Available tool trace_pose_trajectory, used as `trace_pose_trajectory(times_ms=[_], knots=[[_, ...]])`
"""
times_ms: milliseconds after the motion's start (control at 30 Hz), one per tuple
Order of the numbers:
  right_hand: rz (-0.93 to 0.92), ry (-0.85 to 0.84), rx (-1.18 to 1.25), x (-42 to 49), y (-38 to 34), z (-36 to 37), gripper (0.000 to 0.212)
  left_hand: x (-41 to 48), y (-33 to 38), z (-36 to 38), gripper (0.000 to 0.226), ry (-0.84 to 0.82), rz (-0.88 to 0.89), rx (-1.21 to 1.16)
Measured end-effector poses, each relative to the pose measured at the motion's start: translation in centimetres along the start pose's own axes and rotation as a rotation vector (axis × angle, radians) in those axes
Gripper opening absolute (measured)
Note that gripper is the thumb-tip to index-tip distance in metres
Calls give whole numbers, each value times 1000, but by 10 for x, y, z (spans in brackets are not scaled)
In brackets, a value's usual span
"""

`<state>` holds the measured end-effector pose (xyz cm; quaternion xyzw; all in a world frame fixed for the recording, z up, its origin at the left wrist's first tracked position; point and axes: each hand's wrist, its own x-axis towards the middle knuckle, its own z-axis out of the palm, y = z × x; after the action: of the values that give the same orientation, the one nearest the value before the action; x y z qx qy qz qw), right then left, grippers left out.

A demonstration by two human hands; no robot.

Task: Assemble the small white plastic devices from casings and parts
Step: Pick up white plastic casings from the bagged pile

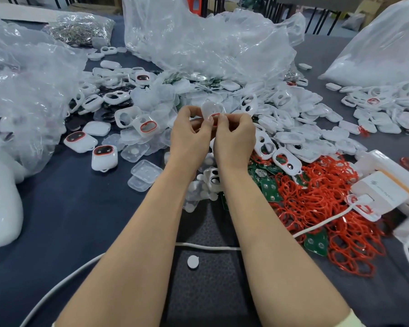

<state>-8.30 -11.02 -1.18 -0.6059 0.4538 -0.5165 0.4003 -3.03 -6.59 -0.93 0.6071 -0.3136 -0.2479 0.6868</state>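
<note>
My left hand and my right hand meet above the middle of the table. Together they pinch a small white casing with a red ring at its lower edge. Finished white devices with red-rimmed windows lie to the left. Open white casings are heaped to the right. Red rubber rings and green circuit boards are piled at the right, close to my right forearm. Clear square covers lie left of my left forearm.
Crumpled clear plastic bags fill the back and left. A white charger block with a white cable sits at the right; the cable runs under my forearms. A white disc lies on the dark mat. A bag of metal parts is far left.
</note>
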Motion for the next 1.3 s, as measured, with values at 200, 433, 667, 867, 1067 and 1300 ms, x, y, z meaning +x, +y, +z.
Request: trace_pose_trajectory(times_ms=[200, 433, 667, 867, 1067, 1300], knots=[[343, -327, 452, 11, -6, -16, 9, 5, 4, -9, 14, -44, -21, -90], [299, -414, 405, 12, -1, -16, 19, 7, 0, -11, 9, -60, -38, -62], [183, -322, 187, 16, 7, -16, 20, 3, -4, -8, 18, -128, -36, -54], [101, -413, 162, 13, 4, -20, 17, 5, -3, -9, 20, -92, -27, -50], [54, -397, 120, 15, 7, -24, 12, 4, -5, -12, 10, -122, -53, -162], [90, -401, 171, 13, 5, -24, 20, 6, -6, -12, 9, -75, -40, -95]])
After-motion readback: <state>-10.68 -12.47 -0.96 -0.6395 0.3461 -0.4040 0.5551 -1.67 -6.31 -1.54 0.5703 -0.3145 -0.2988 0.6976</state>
